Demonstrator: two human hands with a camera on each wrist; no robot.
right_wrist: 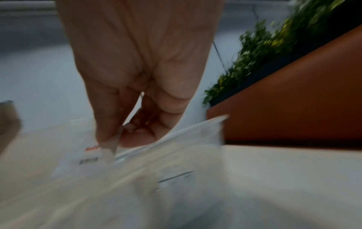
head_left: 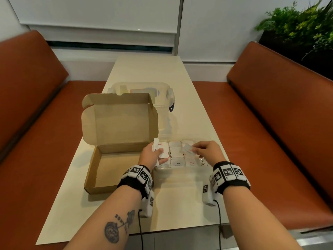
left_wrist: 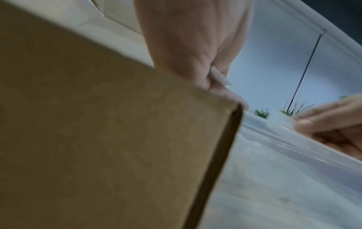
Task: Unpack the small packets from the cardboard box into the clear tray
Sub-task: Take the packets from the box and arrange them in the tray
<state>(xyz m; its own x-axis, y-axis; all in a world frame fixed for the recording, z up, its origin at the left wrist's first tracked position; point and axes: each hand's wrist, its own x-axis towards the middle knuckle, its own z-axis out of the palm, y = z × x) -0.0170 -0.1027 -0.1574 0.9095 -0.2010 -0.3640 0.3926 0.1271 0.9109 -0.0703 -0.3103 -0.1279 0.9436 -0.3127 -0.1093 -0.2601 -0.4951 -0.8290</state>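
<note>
An open cardboard box (head_left: 108, 168) lies on the table's left side with its lid standing up; its inside looks bare. Right of it sits the clear tray (head_left: 163, 168), with rows of small white packets (head_left: 177, 163) lying in it. My left hand (head_left: 155, 156) hovers at the tray's left end and grips a few white packets (head_left: 156, 146). My right hand (head_left: 205, 150) is over the tray's right part and pinches one packet (head_left: 187, 149) between thumb and fingers. In the right wrist view that packet (right_wrist: 94, 153) shows red print. The left wrist view is mostly filled by the box wall (left_wrist: 107, 139).
A clear lidded container (head_left: 144, 92) stands behind the box. Orange bench seats (head_left: 270, 123) flank the narrow table (head_left: 149, 69). A planter with green plants (head_left: 297, 24) is at the back right. A cable runs from each wrist off the table's near edge.
</note>
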